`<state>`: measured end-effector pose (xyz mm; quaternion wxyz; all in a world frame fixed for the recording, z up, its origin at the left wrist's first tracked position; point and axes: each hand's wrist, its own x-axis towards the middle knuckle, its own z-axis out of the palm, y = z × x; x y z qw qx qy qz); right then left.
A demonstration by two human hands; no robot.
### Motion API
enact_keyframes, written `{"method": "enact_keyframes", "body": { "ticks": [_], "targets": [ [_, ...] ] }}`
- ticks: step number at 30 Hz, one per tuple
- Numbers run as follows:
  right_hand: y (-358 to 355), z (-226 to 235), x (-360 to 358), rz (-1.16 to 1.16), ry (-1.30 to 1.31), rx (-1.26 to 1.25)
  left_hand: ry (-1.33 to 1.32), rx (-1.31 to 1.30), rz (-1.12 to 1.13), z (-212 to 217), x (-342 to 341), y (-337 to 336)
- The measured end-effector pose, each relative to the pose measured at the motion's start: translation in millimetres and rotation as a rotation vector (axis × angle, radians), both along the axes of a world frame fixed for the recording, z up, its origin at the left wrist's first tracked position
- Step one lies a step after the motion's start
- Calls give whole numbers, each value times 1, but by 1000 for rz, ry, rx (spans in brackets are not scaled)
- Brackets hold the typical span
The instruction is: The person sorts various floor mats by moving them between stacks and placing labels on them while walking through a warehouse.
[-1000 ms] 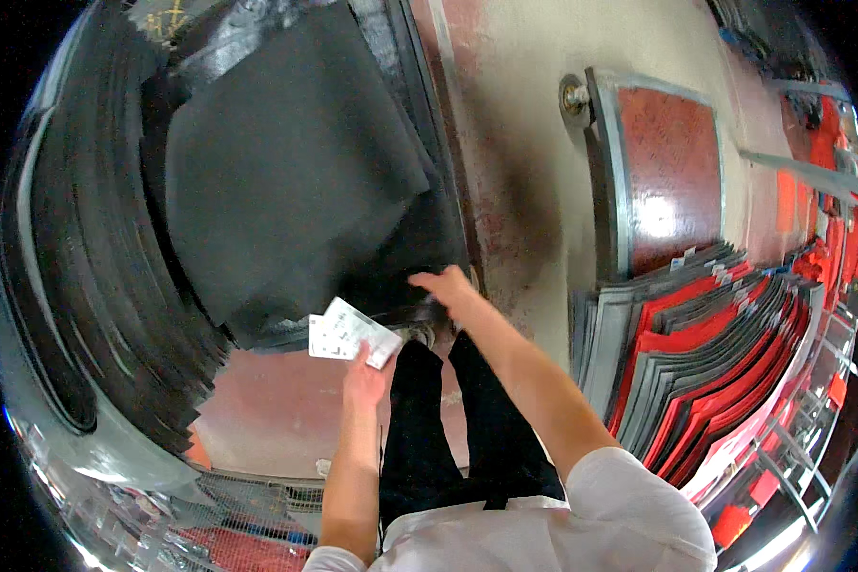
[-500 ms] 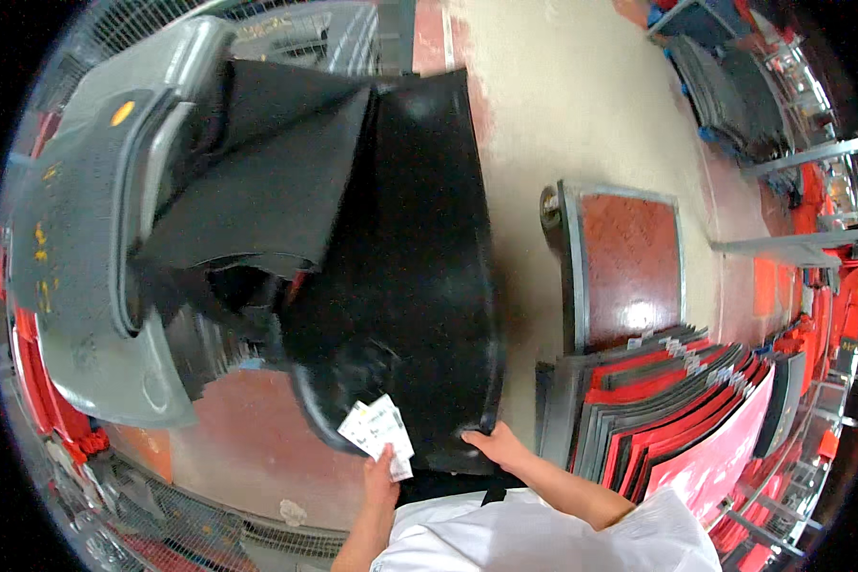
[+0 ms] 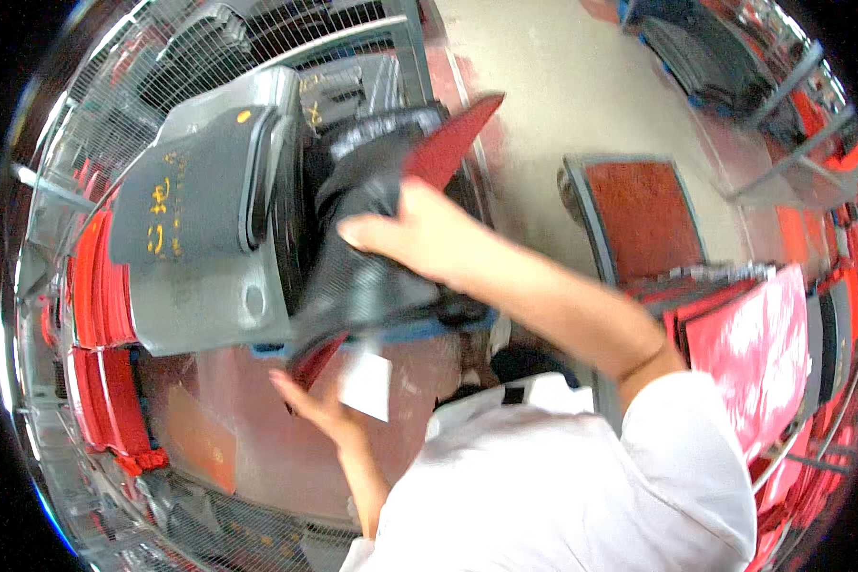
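A floppy black mat (image 3: 353, 276) with a red face showing at its corners hangs folded over a stack at the centre, blurred by motion. My right hand (image 3: 419, 238) reaches across and grips its upper part, the thumb laid along the black side. Low on the left, close beneath the mat's near red corner, is my left hand (image 3: 322, 408). White paper cards (image 3: 366, 385) are held in it, with one finger stretched away; whether this hand also touches the mat is unclear.
A grey mat with yellow lettering (image 3: 195, 186) tops the grey stack at left. Red mats (image 3: 105, 286) stand beyond it. To the right are a cart with a red-brown top (image 3: 643, 214) and a glossy pink-red mat (image 3: 748, 353). Wire mesh (image 3: 286, 33) rises behind.
The black mat, spread out toward me before, is now folded away over the stack, showing red. My right hand has moved far forward and left with it. My left hand has shifted left with the cards.
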<state>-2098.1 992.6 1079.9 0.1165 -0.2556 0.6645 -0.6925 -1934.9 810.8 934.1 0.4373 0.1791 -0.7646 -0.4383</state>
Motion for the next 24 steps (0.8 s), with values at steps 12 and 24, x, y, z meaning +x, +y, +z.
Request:
{"method": "enact_keyframes", "body": {
  "ticks": [12, 24],
  "targets": [
    [120, 173, 13, -108, -222, 519, -14, -368, -293, 253, 37, -87],
    [347, 216, 219, -1175, 389, -517, 513, -241, -1132, 447, -10, 156]
  ]
}}
